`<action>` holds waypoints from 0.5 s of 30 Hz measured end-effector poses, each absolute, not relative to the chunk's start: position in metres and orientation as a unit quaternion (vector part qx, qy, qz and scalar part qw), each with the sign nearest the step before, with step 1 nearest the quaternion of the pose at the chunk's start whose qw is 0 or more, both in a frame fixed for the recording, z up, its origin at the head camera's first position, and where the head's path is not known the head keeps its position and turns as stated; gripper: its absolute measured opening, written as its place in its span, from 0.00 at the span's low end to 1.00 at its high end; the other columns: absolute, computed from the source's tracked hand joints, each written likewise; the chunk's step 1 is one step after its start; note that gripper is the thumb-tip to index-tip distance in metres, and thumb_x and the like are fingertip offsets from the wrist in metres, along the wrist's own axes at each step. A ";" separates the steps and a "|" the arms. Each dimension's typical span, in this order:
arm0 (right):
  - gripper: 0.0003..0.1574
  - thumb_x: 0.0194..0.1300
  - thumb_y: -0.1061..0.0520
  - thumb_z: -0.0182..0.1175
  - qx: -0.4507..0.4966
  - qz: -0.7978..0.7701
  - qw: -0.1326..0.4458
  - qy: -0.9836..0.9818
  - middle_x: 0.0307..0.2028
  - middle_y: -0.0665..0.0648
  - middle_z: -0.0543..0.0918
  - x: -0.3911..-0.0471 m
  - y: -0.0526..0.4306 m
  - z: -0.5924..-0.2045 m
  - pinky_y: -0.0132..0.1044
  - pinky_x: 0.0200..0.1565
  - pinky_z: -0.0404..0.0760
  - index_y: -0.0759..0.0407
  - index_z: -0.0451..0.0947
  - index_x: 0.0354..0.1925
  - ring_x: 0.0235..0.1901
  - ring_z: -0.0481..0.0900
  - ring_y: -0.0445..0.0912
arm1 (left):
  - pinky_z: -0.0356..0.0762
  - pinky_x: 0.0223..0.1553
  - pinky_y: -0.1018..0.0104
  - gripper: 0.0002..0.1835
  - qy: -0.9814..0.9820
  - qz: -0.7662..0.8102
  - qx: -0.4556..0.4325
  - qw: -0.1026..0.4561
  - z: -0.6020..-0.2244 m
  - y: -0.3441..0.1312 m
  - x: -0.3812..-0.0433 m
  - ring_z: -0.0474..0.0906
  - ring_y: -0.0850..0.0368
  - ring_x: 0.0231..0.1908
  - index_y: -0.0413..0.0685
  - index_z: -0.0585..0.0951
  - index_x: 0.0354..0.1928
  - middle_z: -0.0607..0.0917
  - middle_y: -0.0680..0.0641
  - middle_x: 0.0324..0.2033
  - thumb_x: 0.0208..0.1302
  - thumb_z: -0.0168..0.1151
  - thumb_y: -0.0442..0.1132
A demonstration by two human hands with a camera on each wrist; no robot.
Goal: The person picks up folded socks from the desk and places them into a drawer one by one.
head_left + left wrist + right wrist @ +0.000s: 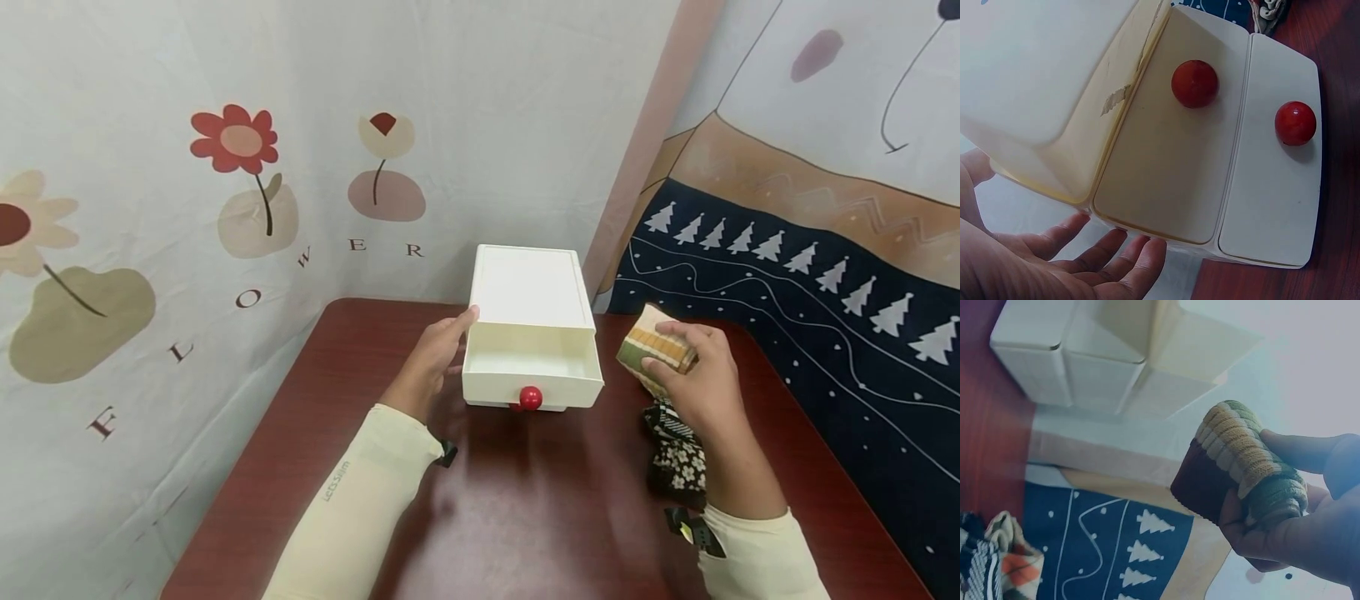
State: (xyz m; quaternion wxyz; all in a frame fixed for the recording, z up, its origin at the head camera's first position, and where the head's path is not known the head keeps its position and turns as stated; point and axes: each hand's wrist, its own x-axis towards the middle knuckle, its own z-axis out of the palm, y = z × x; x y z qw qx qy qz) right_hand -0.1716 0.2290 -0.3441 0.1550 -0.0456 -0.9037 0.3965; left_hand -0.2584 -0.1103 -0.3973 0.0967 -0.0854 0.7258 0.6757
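A white drawer unit [528, 283] stands on the table, its top drawer [491, 389] pulled out and bare inside. The drawer front carries a red knob [531, 398]. My left hand [429, 358] touches the unit's left side, thumb by the top front corner; in the left wrist view its fingers [1107, 250] are spread along the side. To the right, my right hand [708, 375] pinches a folded ribbed sock [654, 343], striped green, cream and mustard, above the table. In the right wrist view the sock [1235, 450] also shows a dark brown part.
Below the held sock, patterned socks [681, 462], some black with white flowers, lie on the dark red table [525, 517]. Two closed lower drawers with red knobs [1295, 123] show in the left wrist view. Printed curtains [487, 125] hang behind and at the sides.
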 end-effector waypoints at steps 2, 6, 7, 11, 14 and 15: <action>0.31 0.69 0.63 0.75 -0.036 0.397 0.171 -0.901 0.69 0.70 0.69 -0.172 0.225 -0.341 0.31 0.51 0.74 0.59 0.81 0.68 0.62 0.73 0.62 | 0.74 0.71 0.36 0.39 0.725 0.676 -0.085 0.097 -0.397 -0.111 -0.258 0.76 0.41 0.73 0.47 0.76 0.74 0.81 0.41 0.69 0.78 0.57 0.70; 0.29 0.68 0.64 0.75 -0.015 0.404 0.196 -0.894 0.68 0.69 0.70 -0.173 0.215 -0.332 0.20 0.48 0.71 0.61 0.82 0.65 0.63 0.72 0.61 | 0.74 0.72 0.36 0.40 0.725 0.675 -0.087 0.101 -0.397 -0.111 -0.259 0.75 0.41 0.74 0.47 0.75 0.75 0.80 0.42 0.70 0.77 0.57 0.70; 0.29 0.68 0.64 0.75 -0.008 0.407 0.198 -0.892 0.68 0.69 0.70 -0.174 0.211 -0.330 0.19 0.49 0.71 0.61 0.82 0.65 0.63 0.72 0.61 | 0.74 0.72 0.36 0.40 0.726 0.674 -0.089 0.102 -0.397 -0.111 -0.259 0.75 0.41 0.74 0.47 0.75 0.75 0.80 0.42 0.70 0.77 0.57 0.70; 0.28 0.68 0.65 0.75 0.026 0.425 0.189 -0.885 0.70 0.67 0.70 -0.178 0.196 -0.322 0.28 0.56 0.81 0.60 0.82 0.65 0.66 0.73 0.61 | 0.73 0.73 0.35 0.40 0.726 0.674 -0.092 0.103 -0.397 -0.110 -0.260 0.74 0.41 0.75 0.48 0.75 0.75 0.80 0.43 0.70 0.77 0.57 0.70; 0.28 0.68 0.66 0.75 0.064 0.437 0.179 -0.879 0.70 0.66 0.70 -0.183 0.185 -0.320 0.26 0.57 0.82 0.59 0.83 0.64 0.67 0.74 0.61 | 0.73 0.73 0.35 0.40 0.725 0.676 -0.090 0.100 -0.398 -0.110 -0.260 0.75 0.41 0.75 0.47 0.75 0.75 0.80 0.42 0.70 0.78 0.57 0.70; 0.27 0.67 0.66 0.75 0.077 0.440 0.177 -0.877 0.70 0.66 0.70 -0.186 0.181 -0.320 0.23 0.56 0.80 0.59 0.83 0.63 0.67 0.74 0.60 | 0.74 0.72 0.35 0.39 0.724 0.677 -0.089 0.099 -0.398 -0.110 -0.260 0.75 0.41 0.75 0.47 0.75 0.75 0.80 0.42 0.70 0.78 0.57 0.70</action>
